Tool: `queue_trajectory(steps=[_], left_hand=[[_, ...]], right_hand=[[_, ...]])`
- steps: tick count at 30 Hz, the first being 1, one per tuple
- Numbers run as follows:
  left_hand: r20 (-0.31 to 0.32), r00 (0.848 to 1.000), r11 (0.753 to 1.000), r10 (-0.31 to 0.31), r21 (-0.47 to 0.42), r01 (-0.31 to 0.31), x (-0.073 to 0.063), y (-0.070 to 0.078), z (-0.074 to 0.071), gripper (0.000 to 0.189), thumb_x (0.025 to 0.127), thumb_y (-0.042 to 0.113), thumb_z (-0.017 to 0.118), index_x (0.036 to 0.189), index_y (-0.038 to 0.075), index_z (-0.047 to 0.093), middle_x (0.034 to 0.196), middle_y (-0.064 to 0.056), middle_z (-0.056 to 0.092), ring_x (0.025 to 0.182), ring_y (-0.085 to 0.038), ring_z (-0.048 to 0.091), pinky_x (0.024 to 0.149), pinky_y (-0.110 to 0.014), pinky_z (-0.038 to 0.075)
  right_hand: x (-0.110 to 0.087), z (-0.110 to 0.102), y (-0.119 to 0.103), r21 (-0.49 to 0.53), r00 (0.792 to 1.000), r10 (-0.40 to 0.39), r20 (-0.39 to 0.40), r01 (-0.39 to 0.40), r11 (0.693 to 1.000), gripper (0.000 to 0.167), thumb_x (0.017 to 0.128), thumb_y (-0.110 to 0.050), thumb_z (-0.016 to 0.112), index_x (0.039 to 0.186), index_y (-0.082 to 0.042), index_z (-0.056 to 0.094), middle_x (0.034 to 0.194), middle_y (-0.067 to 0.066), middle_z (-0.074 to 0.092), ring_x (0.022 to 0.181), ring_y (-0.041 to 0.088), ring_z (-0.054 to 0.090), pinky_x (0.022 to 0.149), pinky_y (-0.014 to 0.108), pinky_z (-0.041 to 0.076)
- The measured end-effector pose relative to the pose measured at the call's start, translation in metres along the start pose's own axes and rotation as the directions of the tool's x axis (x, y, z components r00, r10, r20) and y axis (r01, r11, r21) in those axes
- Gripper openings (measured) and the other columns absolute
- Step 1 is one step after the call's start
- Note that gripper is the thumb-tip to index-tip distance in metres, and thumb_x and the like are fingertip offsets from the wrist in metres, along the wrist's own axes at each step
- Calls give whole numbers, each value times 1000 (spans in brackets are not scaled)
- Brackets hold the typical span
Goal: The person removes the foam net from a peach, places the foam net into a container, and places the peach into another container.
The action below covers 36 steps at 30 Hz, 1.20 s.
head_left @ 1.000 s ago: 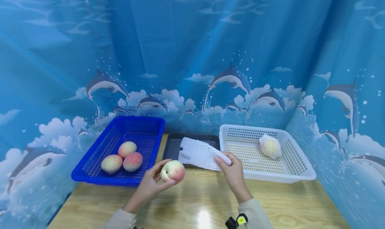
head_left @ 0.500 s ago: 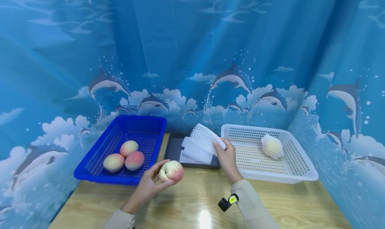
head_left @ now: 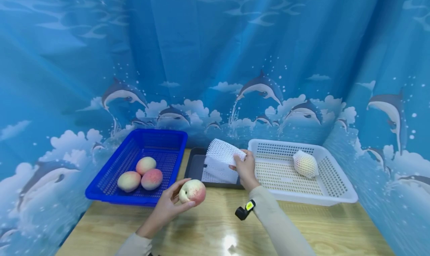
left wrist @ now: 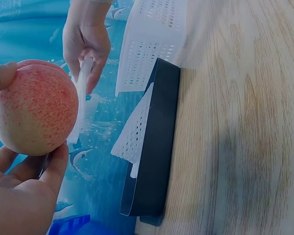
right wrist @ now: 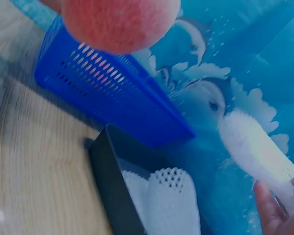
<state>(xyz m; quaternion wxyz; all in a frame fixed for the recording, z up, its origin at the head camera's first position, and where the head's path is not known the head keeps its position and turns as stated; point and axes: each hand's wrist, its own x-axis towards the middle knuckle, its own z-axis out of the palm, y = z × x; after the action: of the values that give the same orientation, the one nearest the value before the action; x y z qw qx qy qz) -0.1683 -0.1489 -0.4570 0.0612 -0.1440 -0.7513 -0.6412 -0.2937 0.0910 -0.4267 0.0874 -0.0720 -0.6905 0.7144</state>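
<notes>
A pale peach with a red blush (head_left: 192,192) is held between the thumb and fingers of my left hand (head_left: 168,203), above the table's front. My right hand (head_left: 246,169) pinches one end of a white foam net sleeve (head_left: 223,150), raised over the dark tray. In the right wrist view this foam sleeve (right wrist: 257,147) stands apart from the tray, its far end rounded. More foam net sleeves (right wrist: 172,205) lie in the dark grey tray (head_left: 193,169). The left wrist view shows the peach (left wrist: 36,107) close up, with the right hand (left wrist: 87,41) behind it.
At the left stands a blue basket (head_left: 100,187) with 3 peaches (head_left: 152,179) in it. A white basket (head_left: 339,181) at the right holds one peach in a foam net (head_left: 305,164). A dolphin-print curtain (head_left: 215,62) hangs behind the wooden table (head_left: 208,226).
My right hand has moved left and a little up, lifting one foam sleeve off the others in the tray. The left hand stays nearly still with the peach.
</notes>
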Motion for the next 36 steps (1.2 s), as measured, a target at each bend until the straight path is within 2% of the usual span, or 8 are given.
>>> queue_trajectory(steps=[4,11,15,19,22,26,31,36], left_hand=[[-2,1000,1000,-21,-3,21,0,-1,1,68,74,8,81,134,3,51,132,-15,55,117,-12,53,100,-25,45],[0,1000,1000,-19,-7,19,4,-1,3,69,73,8,82,135,6,51,134,-15,54,119,-13,52,103,-32,44],[1,1000,1000,3,-17,-3,4,-1,3,66,75,6,80,134,2,51,133,-18,54,118,-12,53,101,-29,45],[-1,1000,1000,12,-10,-12,4,-2,3,67,75,6,80,134,0,50,132,-19,54,117,-10,53,102,-30,45],[-3,1000,1000,-2,-5,2,3,-2,3,68,74,7,81,134,2,50,133,-18,54,118,-11,53,102,-29,45],[-14,999,999,-30,-15,30,2,-3,2,68,72,6,82,134,6,52,134,-14,54,118,-10,53,100,-23,45],[-16,1000,1000,-14,-7,14,2,-1,1,69,73,6,82,134,2,50,133,-14,55,117,-8,54,98,-20,45],[-57,998,1000,0,26,1,4,4,-2,67,72,8,83,132,2,53,130,-14,58,115,-8,54,97,-19,45]], right_hand=[[3,9,9,-23,1000,-8,14,9,1000,25,96,-5,52,120,3,47,115,24,52,70,18,60,58,28,59],[12,21,18,-99,997,72,40,-68,993,31,98,-9,51,128,-3,48,127,20,50,100,31,60,76,33,59],[17,25,25,-139,995,98,-20,-100,985,29,97,-5,52,126,-3,51,128,20,52,102,33,59,74,32,59],[21,23,37,-174,993,71,-97,-87,981,28,93,-2,55,120,-1,55,123,21,56,101,34,59,73,36,58],[24,20,48,-265,989,21,-149,-60,962,28,89,-4,59,117,0,57,119,22,59,105,36,57,82,44,55],[25,16,62,-401,983,-33,-179,-43,915,30,86,-10,65,114,-1,59,115,22,62,109,39,56,93,49,46],[24,13,72,-471,977,-40,-208,-64,880,33,84,-13,69,113,-1,58,113,23,63,108,41,56,95,51,44],[25,11,78,-509,977,-58,-204,-55,859,36,82,-13,71,113,0,58,113,22,63,108,39,57,96,49,43]])
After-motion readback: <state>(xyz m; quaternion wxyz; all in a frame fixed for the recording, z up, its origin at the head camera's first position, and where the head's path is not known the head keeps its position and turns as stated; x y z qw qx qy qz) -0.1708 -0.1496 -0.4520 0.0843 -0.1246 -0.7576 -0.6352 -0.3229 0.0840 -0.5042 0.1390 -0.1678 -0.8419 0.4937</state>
